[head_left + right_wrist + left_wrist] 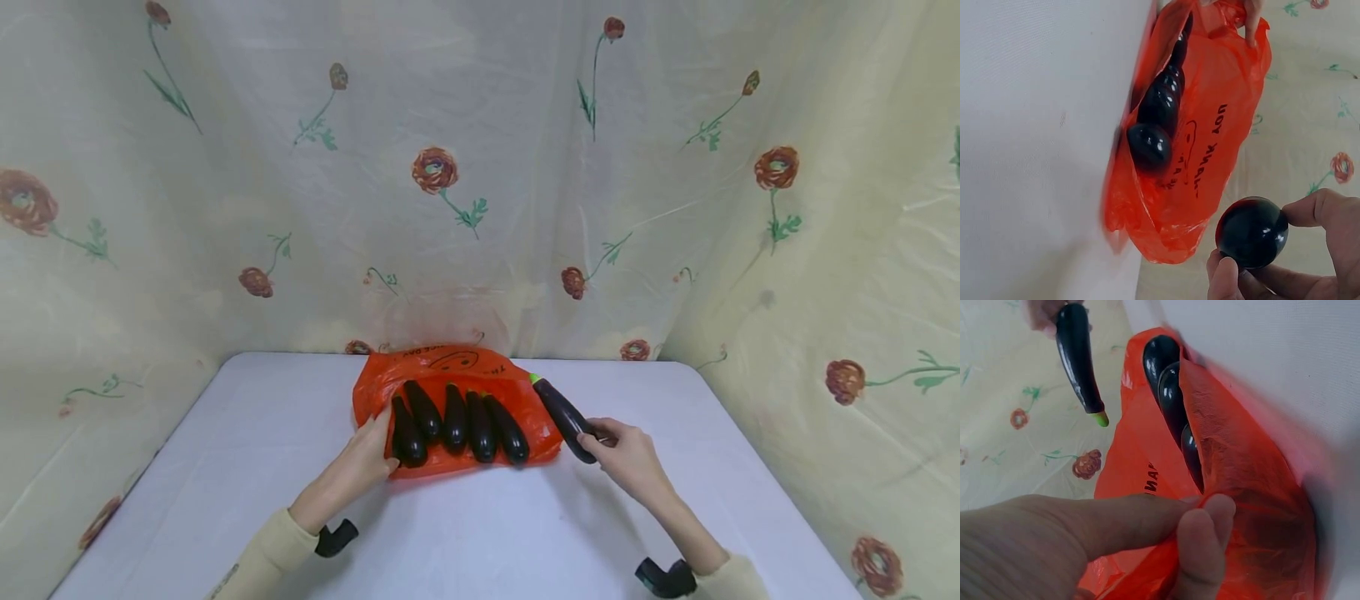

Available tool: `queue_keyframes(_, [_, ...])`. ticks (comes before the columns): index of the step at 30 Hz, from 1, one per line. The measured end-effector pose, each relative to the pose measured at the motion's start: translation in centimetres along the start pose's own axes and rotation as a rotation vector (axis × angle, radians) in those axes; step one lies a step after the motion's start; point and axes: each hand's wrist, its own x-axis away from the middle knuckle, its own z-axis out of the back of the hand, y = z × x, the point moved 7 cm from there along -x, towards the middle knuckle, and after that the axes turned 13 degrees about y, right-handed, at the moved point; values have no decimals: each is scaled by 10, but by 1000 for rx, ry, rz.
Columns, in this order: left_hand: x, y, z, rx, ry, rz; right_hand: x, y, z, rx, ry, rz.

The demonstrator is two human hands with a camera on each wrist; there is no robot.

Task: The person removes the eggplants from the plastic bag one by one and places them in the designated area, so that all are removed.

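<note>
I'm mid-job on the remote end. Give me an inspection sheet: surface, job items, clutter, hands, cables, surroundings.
Surface: white table, with the bag resting toward its far edge.
Job items: red bag with black print, mouth open; five dark eggplants lying side by side in it; a sixth, the held eggplant, outside it, green tip pointing away from the person.
Clutter: nothing seen.
Left hand: pinches the bag's edge.
Right hand: holds the sixth by its rounded end, off the table.
Cables: nothing seen.
Surroundings: pale flowered sheeting behind and at both sides; a black fitting at each wrist.
</note>
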Motion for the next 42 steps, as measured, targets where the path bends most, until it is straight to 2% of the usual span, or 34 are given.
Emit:
queue_keyframes(6, [-1, 1, 2, 13, 7, -5, -5, 2, 4, -10, 28, -4])
queue_keyframes(15, [-1, 2, 1, 30, 3, -16, -15, 19, 6, -26, 56, -58])
queue_keyframes(22, [-1, 2, 0, 5, 2, -12, -20, 31, 6, -31, 90, -92])
queue_keyframes(42, [1, 1, 1, 7, 0, -1, -36, 49, 2, -52, 157, -122])
